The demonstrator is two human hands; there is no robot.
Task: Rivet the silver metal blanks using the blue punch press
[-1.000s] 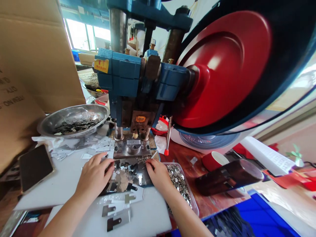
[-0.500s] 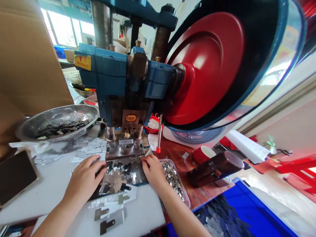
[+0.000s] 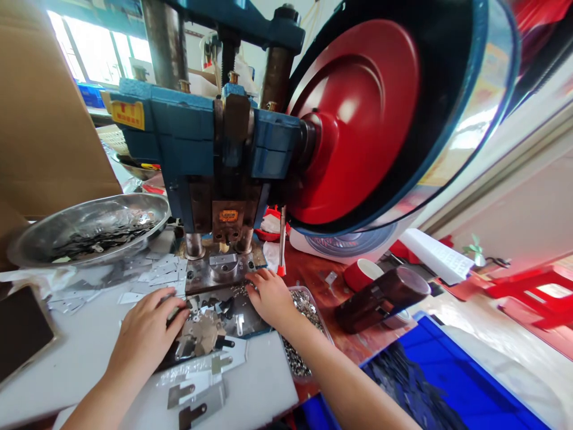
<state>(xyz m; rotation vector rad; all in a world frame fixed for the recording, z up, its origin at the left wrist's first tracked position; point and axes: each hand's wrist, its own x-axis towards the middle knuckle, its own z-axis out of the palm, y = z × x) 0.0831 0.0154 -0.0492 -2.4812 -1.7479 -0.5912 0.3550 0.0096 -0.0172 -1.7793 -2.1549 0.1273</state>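
Observation:
At the left edge of the dark work plate (image 3: 255,322), my left hand (image 3: 145,331) rests with fingers bent and somewhat apart, beside a heap of flat metal pieces (image 3: 201,331). No held piece shows in it. My right hand (image 3: 271,298) reaches over small rivet-like parts (image 3: 239,291) at the plate's right side. Its fingers are bent close together; whatever they pinch is hidden. Behind both hands stands a blue press (image 3: 188,137), with a round metal die block (image 3: 224,267) on its bed. T-shaped metal blanks (image 3: 192,413) lie in front on white foam (image 3: 255,382).
A steel bowl (image 3: 27,239) of dark pieces stands left, near loose flat plates (image 3: 163,270). To the right are a clear tub (image 3: 308,310) of small shiny parts, a dark flask (image 3: 380,301), a red cup (image 3: 358,275) and a blue bin (image 3: 474,382). The red flywheel (image 3: 358,113) overhangs the right side.
The view has shifted, moving most things slightly left in the picture. My right hand has moved a little left and forward over the small parts. My left hand stays beside the heap.

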